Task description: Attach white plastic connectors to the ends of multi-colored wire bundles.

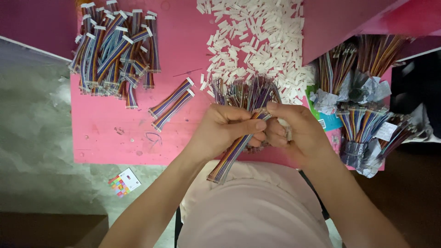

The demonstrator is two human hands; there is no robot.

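We see both forearms coming up from the bottom of the view and meeting over the near edge of the pink table. The left hand is curled, thumb laid across the top, and it is clamped around a bundle of rainbow ribbon wires. The right hand sits just beside it, knuckles touching the left fingers, its thumb stretched flat toward the left hand; it pinches something at the top of the bundle, though we cannot tell exactly what lies between its fingertips.

The bundle's long axis runs on a slant: its lower end hangs past the near edge of the table, over the lap, pointing down and left, while the upper end fans out into loose wire tips pointing toward the far edge.

Around the hands, room is tight on the far side, where a heap of small white connector housings touches the wire tips. To the right edge, wrapped bunches of wires crowd the corner. To the left there is open pink surface, with two finished cables lying slantwise near the hands and a pile of finished cables well apart at the far left corner. A small coloured card lies on the floor below the table's near edge.
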